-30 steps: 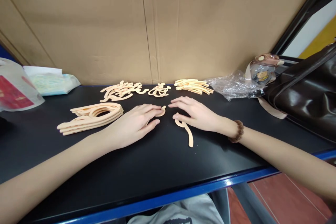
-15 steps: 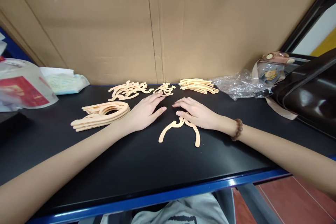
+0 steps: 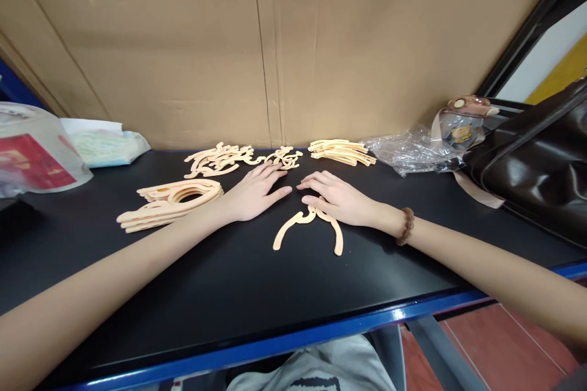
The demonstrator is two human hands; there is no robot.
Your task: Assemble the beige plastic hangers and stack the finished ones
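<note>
Two curved peach plastic-looking pieces [image 3: 338, 237] on black surface [image 3: 293, 293], partly under right hand [image 3: 337, 198], grip unclear. Left hand [image 3: 257, 194], fingers parted, at small hooked peach plastic-looking pieces [image 3: 285, 154]; seemingly picking step, calling for single-piece pinch.

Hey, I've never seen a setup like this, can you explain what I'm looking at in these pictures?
There is no robot here. These are a person's two bare hands, seen from one camera worn on their head, looking forward and down at a black table.

The left hand is spread, its fingertips by a small pile of curved pieces; I can't tell whether they touch. The right hand covers the upper ends of two longer curved pieces; whether it grips them is hidden.

Farther left is a stack of pale hanger-like parts. Along the back lie a jumbled pile and a bundle of slim pieces. Clear plastic and a dark bag are on the right.
</note>
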